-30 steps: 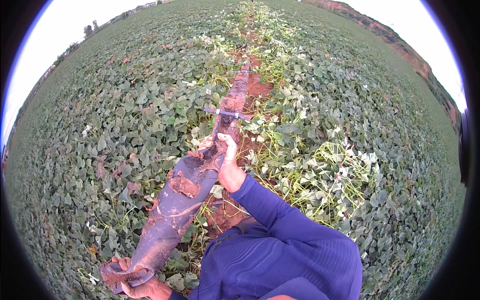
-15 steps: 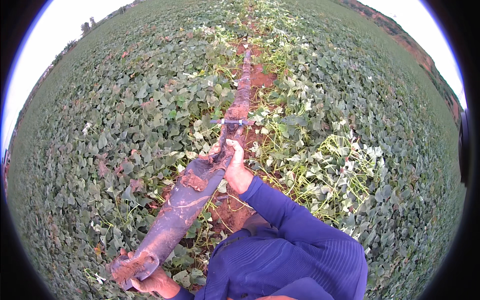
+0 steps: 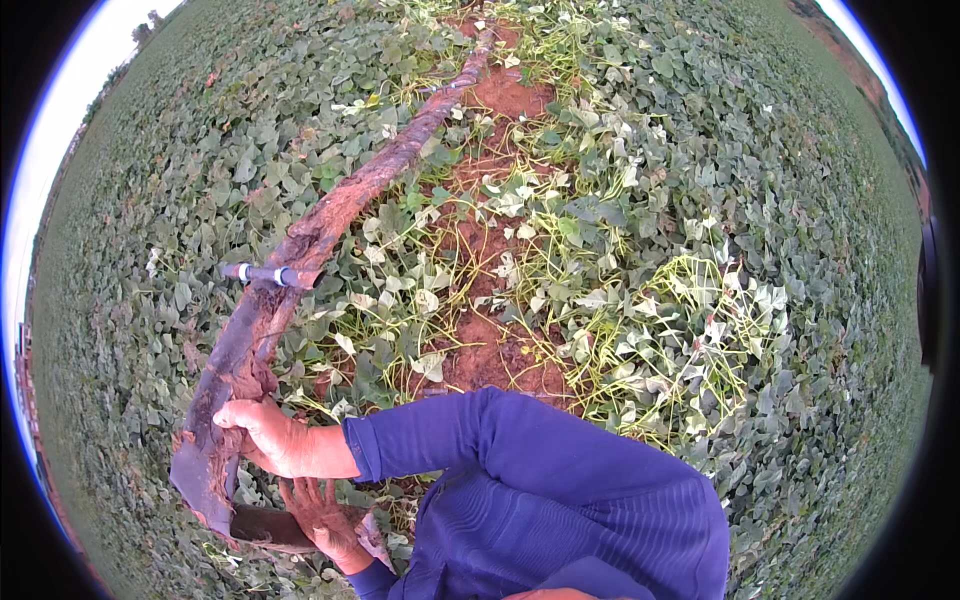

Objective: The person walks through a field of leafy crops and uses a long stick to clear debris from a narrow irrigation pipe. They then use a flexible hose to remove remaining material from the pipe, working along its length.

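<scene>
A long, dark, mud-caked flat irrigation hose (image 3: pixel 345 205) runs from the far end of the row to my hands at lower left. My right hand (image 3: pixel 280 437) is closed round it near a bend, with the thumb on top. Below, my left hand (image 3: pixel 328 522) holds the folded-back end section, fingers stretched across it; its thumb is hidden. Clods of red soil cling to the hose. Beyond my right hand, a short dark tube fitting (image 3: pixel 268 274) with white rings sticks out sideways from the hose.
Leafy green vines (image 3: pixel 130 330) spread over the field on both sides. A strip of bare red soil (image 3: pixel 490 350) lies between them, crossed by pale stems. At right is a heap of yellowish uprooted-looking stems (image 3: pixel 700 340). Trees and sky show at upper left.
The near part of the hose has swung left and come closer, and its end is now folded back. My right hand has moved left and down, near my left hand.
</scene>
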`<control>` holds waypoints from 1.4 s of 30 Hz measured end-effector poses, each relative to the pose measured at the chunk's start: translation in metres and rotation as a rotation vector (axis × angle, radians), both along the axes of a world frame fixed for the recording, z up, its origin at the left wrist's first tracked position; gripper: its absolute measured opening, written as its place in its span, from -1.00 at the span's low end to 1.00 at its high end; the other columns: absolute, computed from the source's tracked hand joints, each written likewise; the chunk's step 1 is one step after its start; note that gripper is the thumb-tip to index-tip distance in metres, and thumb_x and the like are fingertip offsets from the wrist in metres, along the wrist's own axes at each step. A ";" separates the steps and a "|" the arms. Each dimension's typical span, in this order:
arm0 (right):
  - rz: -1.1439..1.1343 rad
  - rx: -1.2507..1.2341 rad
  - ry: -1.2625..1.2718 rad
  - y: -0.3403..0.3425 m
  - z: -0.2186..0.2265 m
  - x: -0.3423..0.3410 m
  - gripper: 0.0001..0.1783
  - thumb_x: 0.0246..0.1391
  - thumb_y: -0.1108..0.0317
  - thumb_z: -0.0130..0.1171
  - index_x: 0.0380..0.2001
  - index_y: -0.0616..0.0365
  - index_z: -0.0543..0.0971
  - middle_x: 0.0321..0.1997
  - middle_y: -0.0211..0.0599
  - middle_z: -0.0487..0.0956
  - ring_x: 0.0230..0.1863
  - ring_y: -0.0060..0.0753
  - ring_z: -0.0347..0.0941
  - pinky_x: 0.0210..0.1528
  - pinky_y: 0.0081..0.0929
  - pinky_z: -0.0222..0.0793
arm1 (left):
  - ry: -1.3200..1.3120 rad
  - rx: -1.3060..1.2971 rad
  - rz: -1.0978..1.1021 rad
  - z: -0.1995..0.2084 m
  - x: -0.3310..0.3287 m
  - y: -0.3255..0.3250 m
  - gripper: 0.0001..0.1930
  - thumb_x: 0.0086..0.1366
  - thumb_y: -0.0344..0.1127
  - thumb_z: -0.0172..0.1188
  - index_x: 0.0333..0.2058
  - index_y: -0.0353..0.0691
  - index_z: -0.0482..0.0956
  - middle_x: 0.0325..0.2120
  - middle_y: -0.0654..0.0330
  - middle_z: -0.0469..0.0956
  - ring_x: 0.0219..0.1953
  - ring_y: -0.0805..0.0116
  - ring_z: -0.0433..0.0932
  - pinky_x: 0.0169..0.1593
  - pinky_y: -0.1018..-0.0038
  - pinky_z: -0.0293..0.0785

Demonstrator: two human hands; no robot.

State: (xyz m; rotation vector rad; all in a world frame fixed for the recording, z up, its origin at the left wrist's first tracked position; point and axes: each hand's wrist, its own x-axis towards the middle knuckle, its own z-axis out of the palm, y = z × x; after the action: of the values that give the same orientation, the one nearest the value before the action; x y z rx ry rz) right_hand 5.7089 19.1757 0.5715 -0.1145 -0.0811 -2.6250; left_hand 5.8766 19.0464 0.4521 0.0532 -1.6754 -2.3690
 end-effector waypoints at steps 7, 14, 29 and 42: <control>0.224 0.619 0.179 -0.014 -0.025 -0.033 -0.71 0.08 0.07 0.07 -0.32 0.06 0.45 -0.29 -0.46 0.40 -0.19 -0.46 0.32 -0.20 -0.35 0.38 | -0.248 0.044 0.406 -0.084 -0.145 0.056 -0.11 0.09 -0.27 0.40 0.32 -0.31 0.09 0.25 0.02 0.25 0.24 0.13 0.32 0.28 0.17 0.24; 0.449 0.741 0.129 0.003 -0.039 -0.079 -0.57 0.19 -0.07 -0.05 -0.09 0.03 0.40 -0.13 -0.42 0.38 -0.07 -0.36 0.33 -0.25 -0.08 0.49 | 0.115 -0.349 0.343 -0.029 -0.297 0.198 -0.16 0.09 -0.42 0.40 0.31 -0.29 0.13 0.24 0.06 0.28 0.22 0.16 0.34 0.25 0.21 0.30; 0.570 1.233 0.860 0.059 -0.034 -0.210 -0.42 -0.05 0.03 0.41 -0.13 0.22 0.46 -0.26 -0.20 0.61 -0.25 -0.36 0.54 -0.23 -0.39 0.45 | 0.244 -0.098 0.761 -0.027 -0.459 0.117 -0.42 0.20 -0.53 0.13 0.23 -0.36 0.28 0.10 -0.01 0.43 0.07 0.17 0.49 0.12 0.29 0.47; -0.315 1.197 -0.681 0.542 -0.301 -0.291 -0.13 0.21 -0.39 -0.13 0.13 0.28 0.30 -0.02 0.11 0.56 -0.13 -0.02 0.59 -0.18 -0.06 0.48 | 0.194 0.136 0.755 0.030 -0.532 0.165 -0.66 0.34 -0.40 -0.04 -0.02 -0.56 0.48 0.04 -0.20 0.47 0.05 -0.08 0.50 0.18 0.08 0.45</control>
State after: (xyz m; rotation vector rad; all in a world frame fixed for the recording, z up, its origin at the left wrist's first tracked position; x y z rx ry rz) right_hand 5.4175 19.7179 0.2705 1.2217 1.3122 -2.4145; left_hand 5.3448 19.2113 0.4820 0.3906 -1.1251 -1.8293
